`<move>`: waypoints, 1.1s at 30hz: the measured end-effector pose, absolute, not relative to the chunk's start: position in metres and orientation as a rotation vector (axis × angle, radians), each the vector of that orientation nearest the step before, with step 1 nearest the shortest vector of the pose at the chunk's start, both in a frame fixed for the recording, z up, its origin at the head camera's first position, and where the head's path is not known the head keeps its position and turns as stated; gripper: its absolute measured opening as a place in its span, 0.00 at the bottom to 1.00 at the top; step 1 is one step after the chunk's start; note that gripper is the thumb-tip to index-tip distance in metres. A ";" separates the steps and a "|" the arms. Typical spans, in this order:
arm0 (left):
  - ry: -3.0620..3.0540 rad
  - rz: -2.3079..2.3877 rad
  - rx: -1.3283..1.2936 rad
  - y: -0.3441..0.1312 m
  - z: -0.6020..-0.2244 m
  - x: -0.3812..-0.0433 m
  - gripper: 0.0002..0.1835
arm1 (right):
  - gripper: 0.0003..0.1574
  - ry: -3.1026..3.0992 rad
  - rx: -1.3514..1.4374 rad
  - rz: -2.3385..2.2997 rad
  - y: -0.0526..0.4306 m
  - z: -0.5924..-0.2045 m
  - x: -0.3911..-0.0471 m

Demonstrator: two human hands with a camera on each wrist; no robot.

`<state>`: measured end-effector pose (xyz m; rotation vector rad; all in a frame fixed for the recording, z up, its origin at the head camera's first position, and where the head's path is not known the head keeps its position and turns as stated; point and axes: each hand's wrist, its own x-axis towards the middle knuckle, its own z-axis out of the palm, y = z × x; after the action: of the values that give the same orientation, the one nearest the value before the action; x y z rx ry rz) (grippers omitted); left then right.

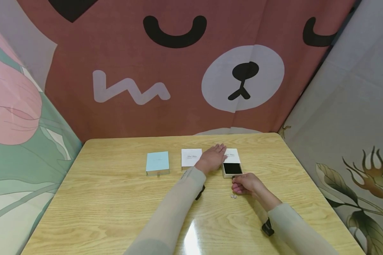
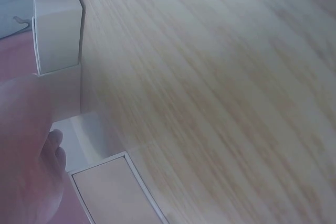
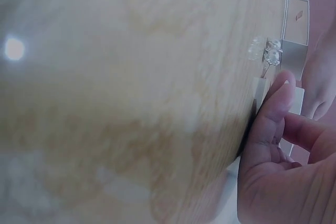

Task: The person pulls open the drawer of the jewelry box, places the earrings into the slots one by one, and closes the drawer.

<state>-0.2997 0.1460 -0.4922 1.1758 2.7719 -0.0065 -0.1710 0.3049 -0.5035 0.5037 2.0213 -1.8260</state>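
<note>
A white box [image 1: 232, 156] with printed script on its lid has its drawer [image 1: 233, 168] slid partly out toward me, showing a black inside. My left hand [image 1: 212, 158] rests against the far left of this box, fingers mostly straight and touching the lid. At the drawer's front edge my right hand [image 1: 246, 183] pinches a small dark pull tab between thumb and bent fingers; the tab is mostly hidden. Just below that hand, small clear sparkling pieces [image 1: 233, 196] lie on the table. The right wrist view shows these glittering pieces [image 3: 271, 52] beyond my fingertips.
Left of my left hand lies a second white box [image 1: 190, 156], partly covered by my wrist. Farther left sits a light blue box [image 1: 157, 163]. All stand on a wooden table [image 1: 115, 212], with printed cloth hangings [image 1: 131, 120] behind and beside it.
</note>
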 end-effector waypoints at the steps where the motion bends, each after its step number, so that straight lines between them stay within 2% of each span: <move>1: 2.772 -0.008 1.176 0.146 -0.492 -0.300 0.32 | 0.12 2.024 0.507 -1.825 0.305 -0.504 -0.171; 33: 2.775 0.046 1.178 0.145 -0.494 -0.299 0.31 | 0.12 2.042 0.498 -1.806 0.305 -0.506 -0.167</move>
<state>-0.2992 0.1451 -0.4939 1.1781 2.7754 0.0457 -0.1668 0.3051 -0.5062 0.4982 2.0420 -1.8056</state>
